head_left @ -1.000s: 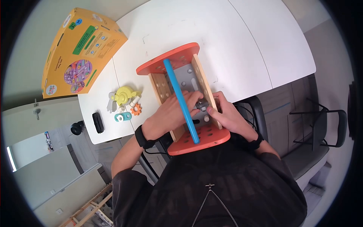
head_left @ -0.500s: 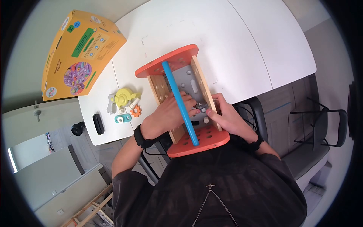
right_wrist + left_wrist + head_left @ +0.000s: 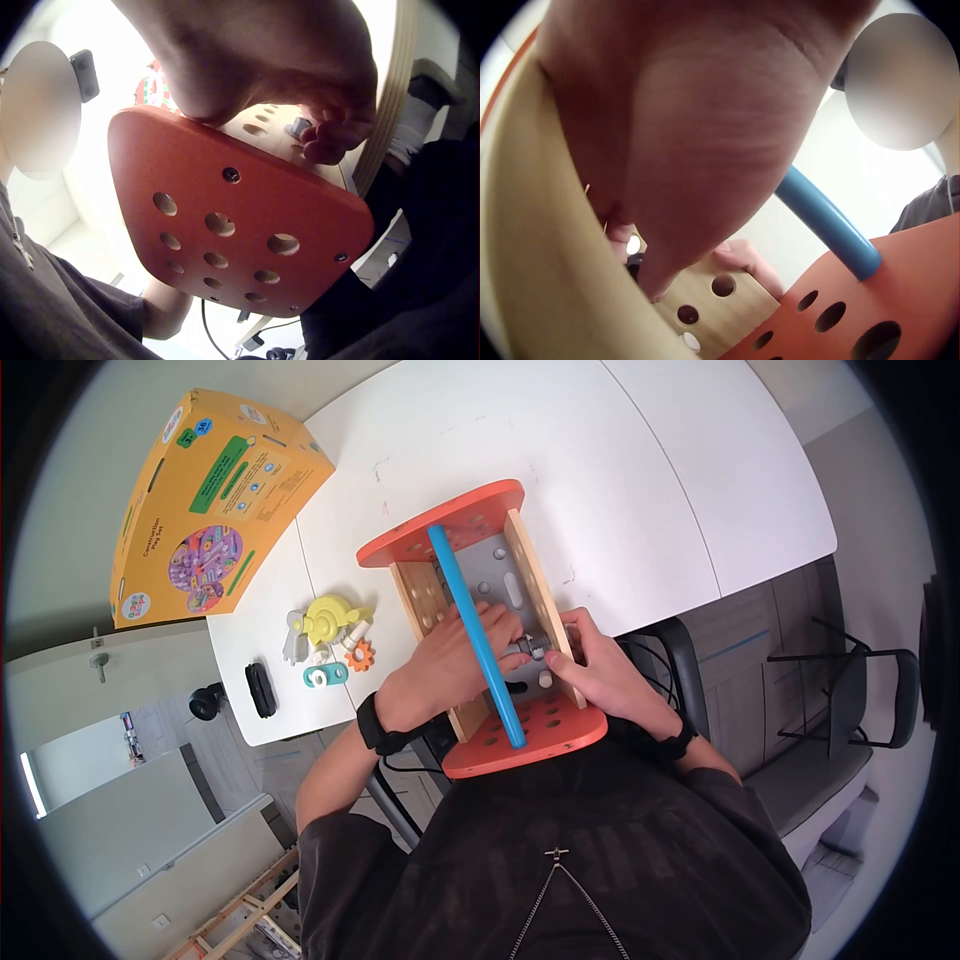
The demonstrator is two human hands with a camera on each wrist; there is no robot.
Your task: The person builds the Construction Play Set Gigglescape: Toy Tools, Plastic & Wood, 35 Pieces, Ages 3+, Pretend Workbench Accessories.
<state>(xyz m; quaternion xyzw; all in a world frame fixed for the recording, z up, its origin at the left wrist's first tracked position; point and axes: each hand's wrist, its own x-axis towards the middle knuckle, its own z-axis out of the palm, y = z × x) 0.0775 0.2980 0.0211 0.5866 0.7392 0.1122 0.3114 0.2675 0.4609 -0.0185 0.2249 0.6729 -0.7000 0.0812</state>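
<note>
A toy toolbox has orange end boards (image 3: 530, 742), pale wooden side panels (image 3: 537, 582), a grey perforated floor (image 3: 489, 565) and a blue rod handle (image 3: 470, 615). My left hand (image 3: 452, 660) reaches beneath the rod into the box. Its thumb and fingers pinch a small grey piece (image 3: 535, 647) by the right-hand panel; the fingers hide much of it. My right hand (image 3: 603, 665) grips that panel, thumb at the top edge and fingers curled on the outer face. In the right wrist view, a grey plastic end (image 3: 298, 127) sticks out beside those fingertips.
On the white table (image 3: 600, 490) to the left lie a yellow toy piece (image 3: 328, 618), an orange gear (image 3: 360, 654), a teal strip (image 3: 325, 674) and a black case (image 3: 260, 689). A large yellow box (image 3: 215, 510) stands behind them. A white peg (image 3: 545, 679) sits inside the toolbox.
The toolbox has shifted slightly toward the person. The left fingers have moved a little around the grey piece, while the right hand stays on the panel.
</note>
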